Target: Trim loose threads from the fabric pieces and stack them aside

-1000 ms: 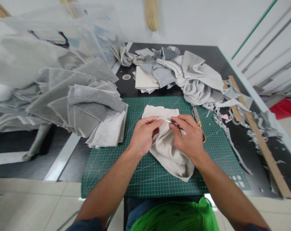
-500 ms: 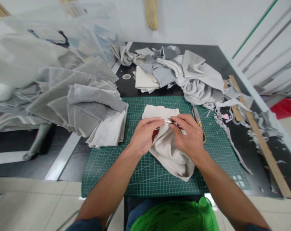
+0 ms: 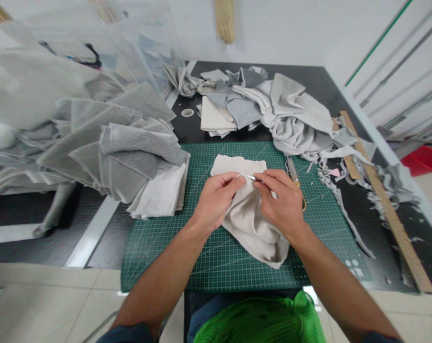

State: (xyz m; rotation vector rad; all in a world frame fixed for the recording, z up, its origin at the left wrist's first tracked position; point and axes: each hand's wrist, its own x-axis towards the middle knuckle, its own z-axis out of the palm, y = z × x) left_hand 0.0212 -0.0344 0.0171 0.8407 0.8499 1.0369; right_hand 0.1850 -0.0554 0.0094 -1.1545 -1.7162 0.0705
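A pale off-white piece of cloth (image 3: 253,228) lies rumpled on the green cutting mat (image 3: 158,257), its upper edge spread flat. My left hand (image 3: 217,197) pinches a fold of it between thumb and fingers, near that upper edge. Just to the right, my right hand (image 3: 282,197) is closed on a small pointed metal tool (image 3: 251,177). The tool's bright tip points left at the pinched fold; whether it touches the cloth I cannot tell. Most of the tool is hidden in my fingers.
Scissors (image 3: 292,171) with yellow handles lie right of my right hand. Stacked grey cloth pieces (image 3: 130,157) cover the left side. A heap of fabric (image 3: 297,109) sits behind the mat. A wooden ruler (image 3: 390,209) and scraps lie at the right, a tape roll (image 3: 187,113) at the back.
The metal tool's tip has drawn back a little to the right, away from my left thumb. Both hands and the cloth stay almost where they were.
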